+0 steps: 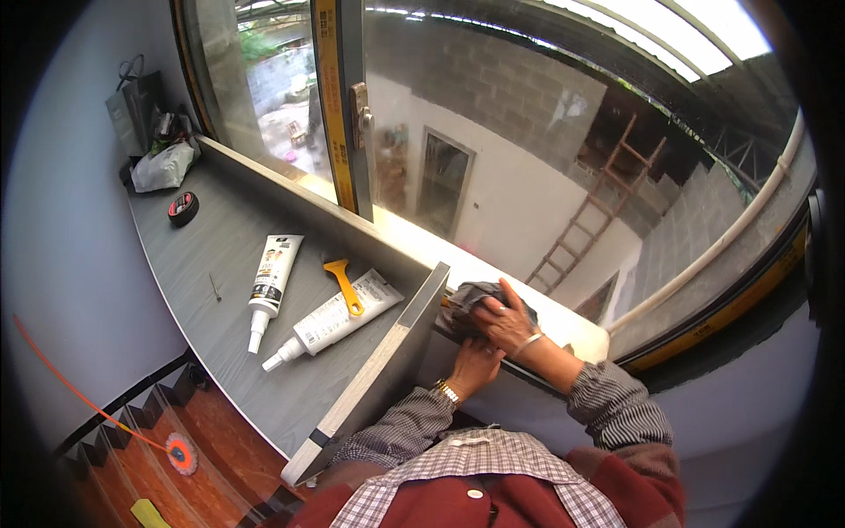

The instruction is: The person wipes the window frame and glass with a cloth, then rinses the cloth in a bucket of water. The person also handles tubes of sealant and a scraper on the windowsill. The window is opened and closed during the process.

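Note:
My right hand (505,323), with a bracelet at its wrist, grips a crumpled dark grey cloth (465,305) on the window sill (561,310). Just below it, my left hand (474,369), wearing a metal watch, rests at the sill's near edge; its fingertips are partly hidden beneath the cloth and right hand. To the left, a raised board edge (379,366) borders a grey wood-grain shelf (224,310). On the shelf lie a white nozzle tube (274,277) and a second white tube (330,330), with a yellow scraper (344,290) across the second one.
A roll of black tape (183,209), a thin metal piece (215,288) and a white plastic bag (164,168) are on the shelf. The window frame (360,165) has a handle (361,115). A round orange mop head (179,454) is at lower left, by the stairs (218,422).

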Action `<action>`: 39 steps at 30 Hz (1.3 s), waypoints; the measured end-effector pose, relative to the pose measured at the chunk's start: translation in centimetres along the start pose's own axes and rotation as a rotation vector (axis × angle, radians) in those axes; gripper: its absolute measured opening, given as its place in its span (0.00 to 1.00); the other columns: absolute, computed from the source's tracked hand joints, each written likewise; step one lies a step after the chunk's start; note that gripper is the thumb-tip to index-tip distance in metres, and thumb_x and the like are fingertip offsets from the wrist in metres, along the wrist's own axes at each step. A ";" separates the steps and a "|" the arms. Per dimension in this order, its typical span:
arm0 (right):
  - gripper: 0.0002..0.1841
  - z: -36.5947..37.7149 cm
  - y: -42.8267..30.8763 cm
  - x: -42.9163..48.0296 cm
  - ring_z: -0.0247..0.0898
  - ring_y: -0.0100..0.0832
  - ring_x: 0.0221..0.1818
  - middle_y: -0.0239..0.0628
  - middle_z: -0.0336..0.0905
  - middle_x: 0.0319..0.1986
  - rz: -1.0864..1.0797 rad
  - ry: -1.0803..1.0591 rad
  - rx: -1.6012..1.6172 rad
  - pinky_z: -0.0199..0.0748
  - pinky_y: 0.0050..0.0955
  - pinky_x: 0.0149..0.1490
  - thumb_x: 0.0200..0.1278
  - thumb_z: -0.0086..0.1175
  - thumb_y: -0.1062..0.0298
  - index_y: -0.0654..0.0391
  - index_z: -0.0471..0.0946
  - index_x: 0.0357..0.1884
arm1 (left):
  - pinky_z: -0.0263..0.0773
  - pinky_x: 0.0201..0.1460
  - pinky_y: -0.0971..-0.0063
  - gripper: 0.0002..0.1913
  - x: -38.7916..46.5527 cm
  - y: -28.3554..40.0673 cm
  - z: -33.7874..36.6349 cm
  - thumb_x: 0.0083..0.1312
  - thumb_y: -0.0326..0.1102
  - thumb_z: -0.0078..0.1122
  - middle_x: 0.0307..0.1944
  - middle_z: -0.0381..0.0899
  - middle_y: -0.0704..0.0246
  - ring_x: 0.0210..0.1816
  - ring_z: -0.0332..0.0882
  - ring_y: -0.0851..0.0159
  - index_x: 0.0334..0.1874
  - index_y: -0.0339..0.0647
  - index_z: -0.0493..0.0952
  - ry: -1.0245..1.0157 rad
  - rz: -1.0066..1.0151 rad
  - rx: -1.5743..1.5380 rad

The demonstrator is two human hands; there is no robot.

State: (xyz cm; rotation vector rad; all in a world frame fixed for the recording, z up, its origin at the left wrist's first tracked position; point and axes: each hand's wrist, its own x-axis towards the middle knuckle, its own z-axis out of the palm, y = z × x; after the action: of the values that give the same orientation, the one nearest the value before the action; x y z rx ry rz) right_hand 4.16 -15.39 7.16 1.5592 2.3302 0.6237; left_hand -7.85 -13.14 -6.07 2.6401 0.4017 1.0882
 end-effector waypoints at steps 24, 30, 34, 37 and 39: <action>0.18 -6.1 1.9 -2.5 0.72 0.31 0.51 0.23 0.77 0.36 0.220 0.493 -0.022 0.52 0.45 0.78 0.48 0.54 0.65 0.46 0.88 0.42 | 0.71 0.38 0.64 0.04 0.9 -0.3 -0.8 0.55 0.33 0.64 0.40 0.81 0.69 0.33 0.79 0.62 0.33 0.48 0.83 0.200 0.090 -0.030; 0.22 -11.8 5.9 6.0 0.70 0.31 0.53 0.24 0.76 0.38 0.411 0.773 -0.188 0.47 0.52 0.79 0.51 0.54 0.67 0.48 0.83 0.52 | 0.68 0.37 0.67 0.05 0.7 0.1 -1.7 0.53 0.30 0.67 0.57 0.77 0.65 0.30 0.78 0.64 0.32 0.46 0.81 0.013 0.028 -0.042; 0.17 -8.3 4.9 7.4 0.70 0.29 0.55 0.27 0.75 0.39 0.242 0.728 -0.179 0.44 0.53 0.80 0.51 0.53 0.68 0.50 0.84 0.44 | 0.69 0.39 0.66 0.04 0.5 -0.2 -1.4 0.54 0.31 0.65 0.49 0.80 0.68 0.30 0.78 0.63 0.31 0.48 0.80 0.095 0.022 -0.030; 0.13 -4.1 2.9 6.4 0.70 0.28 0.56 0.24 0.77 0.39 0.093 0.575 -0.153 0.45 0.51 0.80 0.50 0.53 0.68 0.51 0.84 0.37 | 0.70 0.41 0.63 0.03 0.3 -0.3 -0.9 0.54 0.32 0.64 0.41 0.79 0.70 0.31 0.78 0.61 0.31 0.49 0.79 0.059 0.000 -0.019; 0.11 -2.0 0.8 5.0 0.70 0.29 0.55 0.22 0.78 0.37 0.030 0.480 -0.103 0.47 0.48 0.80 0.48 0.53 0.66 0.50 0.85 0.31 | 0.71 0.43 0.60 0.04 0.2 -0.3 -0.5 0.55 0.33 0.63 0.32 0.76 0.69 0.33 0.78 0.59 0.32 0.51 0.81 0.087 -0.013 -0.062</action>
State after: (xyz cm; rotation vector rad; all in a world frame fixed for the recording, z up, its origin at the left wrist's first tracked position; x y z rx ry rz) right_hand 2.02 -10.95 9.36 1.5301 2.5501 1.2210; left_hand -8.12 -12.70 -5.65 2.5396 0.3950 1.1950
